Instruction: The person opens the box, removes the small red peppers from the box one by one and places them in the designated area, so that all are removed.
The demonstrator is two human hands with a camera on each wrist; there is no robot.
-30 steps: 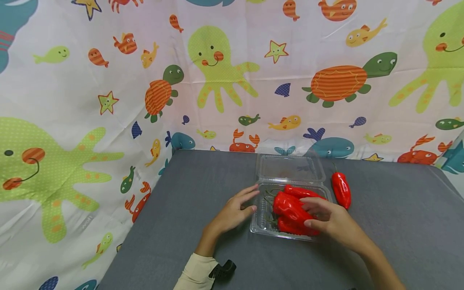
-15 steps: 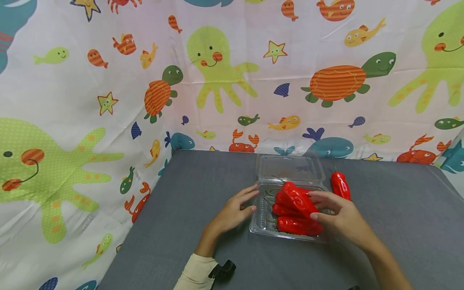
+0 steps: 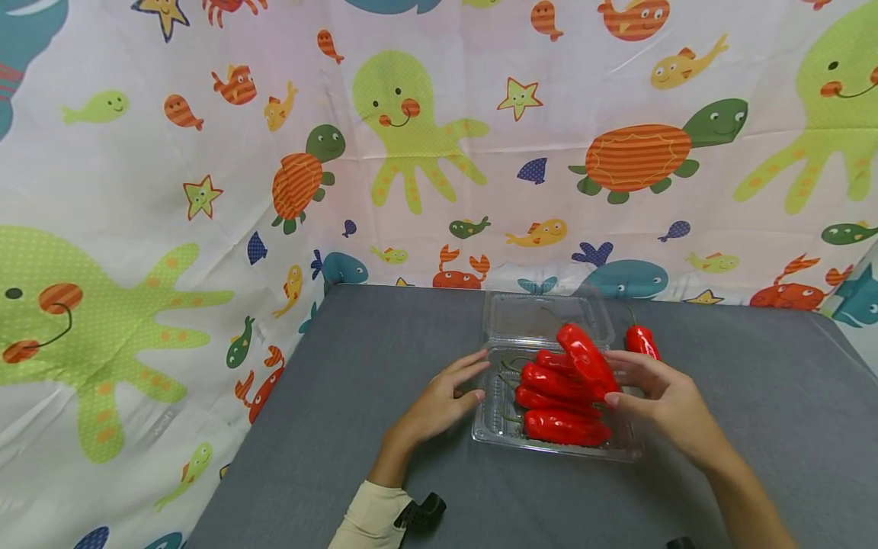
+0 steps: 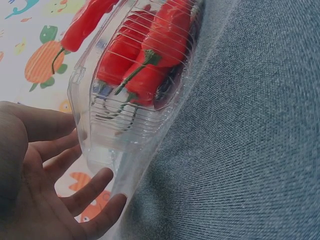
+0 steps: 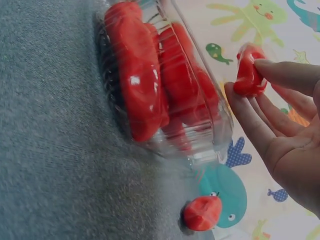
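My right hand (image 3: 668,400) pinches a glossy red chili pepper (image 3: 584,352) between thumb and fingers. In the right wrist view that pepper (image 5: 248,75) is held clear above the container, its green stem pointing up and away in the head view. Below it, several red peppers (image 3: 566,428) lie side by side in a clear plastic clamshell container (image 3: 492,436), stems to the left. My left hand (image 3: 444,398) rests with loosely spread fingers at the container's left wall; its thumb and fingertips (image 4: 104,175) are right by the plastic.
The container's clear lid (image 3: 542,316) stands hinged back behind it. Another red pepper (image 3: 641,341) lies on the grey cloth to the right, partly hidden behind my right hand. A cloth printed with sea animals (image 3: 425,91) hangs behind the table.
My right hand has lifted the red pepper from over the others and carried it up and to the right, uncovering the peppers beneath. The left hand has stayed in place.
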